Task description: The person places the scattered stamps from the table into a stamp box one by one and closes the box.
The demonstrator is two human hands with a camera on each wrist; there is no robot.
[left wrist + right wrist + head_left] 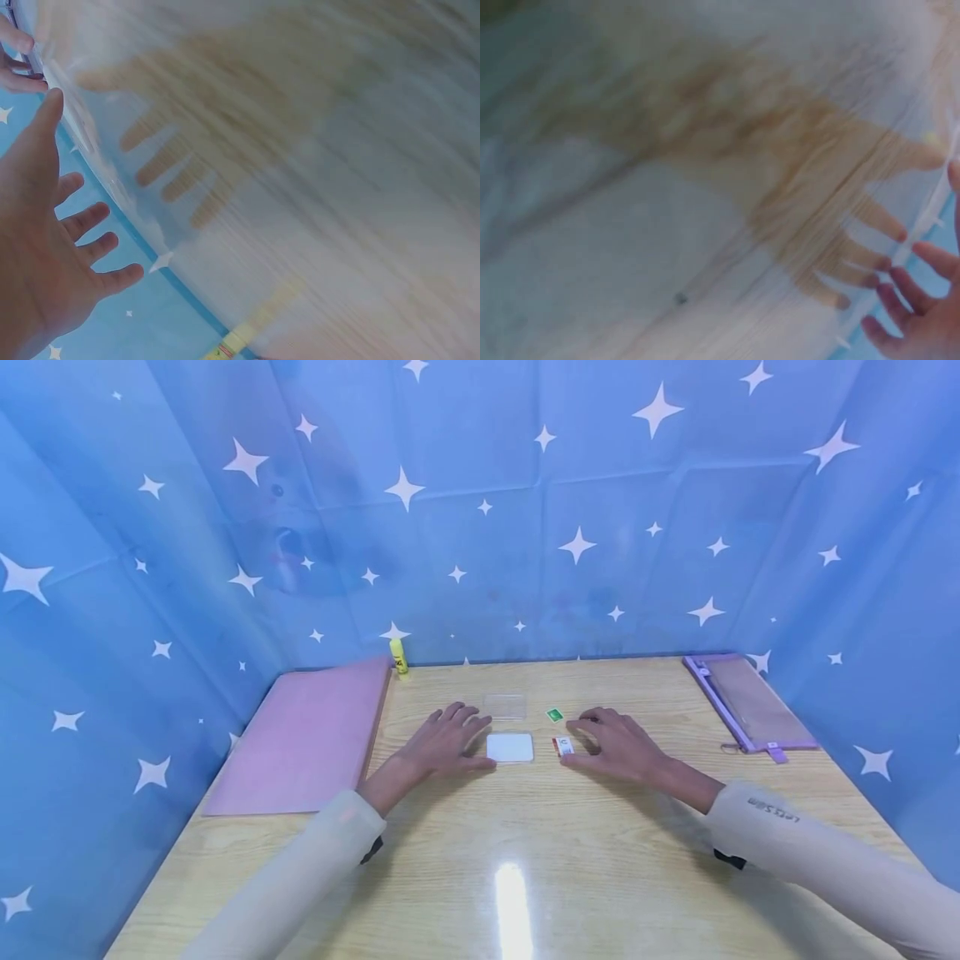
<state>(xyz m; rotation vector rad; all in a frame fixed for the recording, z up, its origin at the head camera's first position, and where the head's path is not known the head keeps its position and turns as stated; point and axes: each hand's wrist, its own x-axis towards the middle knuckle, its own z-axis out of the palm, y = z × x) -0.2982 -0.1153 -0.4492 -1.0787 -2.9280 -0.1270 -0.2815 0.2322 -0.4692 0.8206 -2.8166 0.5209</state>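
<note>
My left hand (pixel 452 743) hovers with spread fingers at the left side of a small white rectangle with rounded corners (pixel 510 747). Just behind it lies a clear, flat rectangular piece (pixel 505 707). On the other side, my right hand (pixel 618 745) has its thumb tip close to a small red-and-white printed piece (pixel 562 745). A small green piece with a pale border (pixel 554 715) lies beyond its fingertips. Both wrist views show the left hand (pixel 56 247) and right hand (pixel 922 300) with fingers apart and nothing between them.
A pink folder or sheet (pixel 303 739) covers the table's left side. Behind it stands a yellow glue stick (pixel 399 657). At the back right is a purple-edged zip pouch (pixel 757 702). A blue star-patterned cloth (pixel 495 543) encloses the wooden table (pixel 450 877).
</note>
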